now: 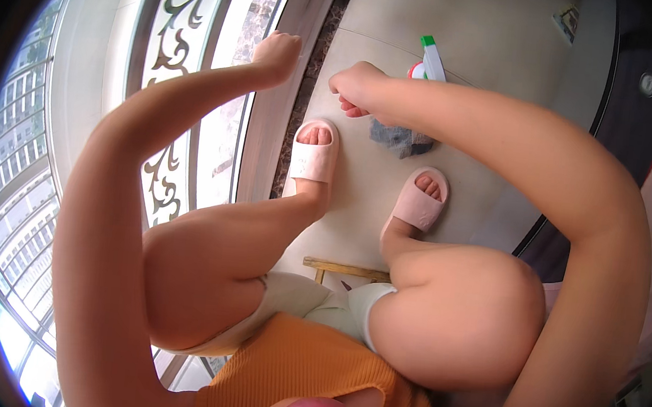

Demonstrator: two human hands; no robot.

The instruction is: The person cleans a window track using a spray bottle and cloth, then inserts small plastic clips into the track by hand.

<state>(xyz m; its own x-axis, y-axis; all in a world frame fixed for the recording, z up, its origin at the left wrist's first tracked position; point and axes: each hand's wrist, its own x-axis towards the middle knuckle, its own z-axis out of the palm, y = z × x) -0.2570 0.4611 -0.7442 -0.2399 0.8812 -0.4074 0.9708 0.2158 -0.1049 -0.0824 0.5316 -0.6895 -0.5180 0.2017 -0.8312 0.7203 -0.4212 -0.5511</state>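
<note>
Both my arms reach forward over the floor, bent at the elbows. My left hand [278,57] is closed into a loose fist above the sliding-door track, beside the decorated glass panel [176,51]. Nothing shows in it. Curled at the wrist, my right hand [360,90] hangs over the floor tiles with its fingers folded; whether it holds something small cannot be told. Below it on the floor lies a crumpled grey cloth [402,140]. Past my right wrist a white bottle with a green top [433,59] is partly hidden by the forearm, next to a red-and-white object [416,70].
My feet are in pink slippers [312,161] on the pale floor tiles [356,189]. A wooden stool's rail [346,268] shows under me. Dark fabric with a zip [629,131] borders the right side. Window bars [28,84] stand at far left.
</note>
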